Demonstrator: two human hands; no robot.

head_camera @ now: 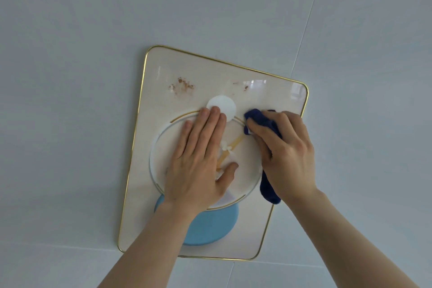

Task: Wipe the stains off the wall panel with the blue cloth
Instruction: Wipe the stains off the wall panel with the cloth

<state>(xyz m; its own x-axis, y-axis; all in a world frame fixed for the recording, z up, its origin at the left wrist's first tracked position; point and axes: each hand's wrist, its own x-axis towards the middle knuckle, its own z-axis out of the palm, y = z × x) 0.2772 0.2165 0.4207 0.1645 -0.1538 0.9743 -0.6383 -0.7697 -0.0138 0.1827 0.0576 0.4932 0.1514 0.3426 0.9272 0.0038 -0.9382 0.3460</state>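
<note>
A cream wall panel [149, 124] with a thin gold rim hangs on the pale wall, printed with rings, a white disc and a light blue disc. Brown stains [183, 85] mark its upper left, and a smaller brown smear [245, 87] sits upper middle. My left hand [201, 159] lies flat on the panel's centre, fingers spread. My right hand [285, 152] presses a bunched dark blue cloth [259, 119] against the panel's right side, below the smaller smear. Part of the cloth hangs under my palm [268, 189].
Pale grey wall tiles [70, 77] surround the panel on every side, with a thin joint line [304, 30] running up at the upper right. Both forearms reach up from the bottom edge.
</note>
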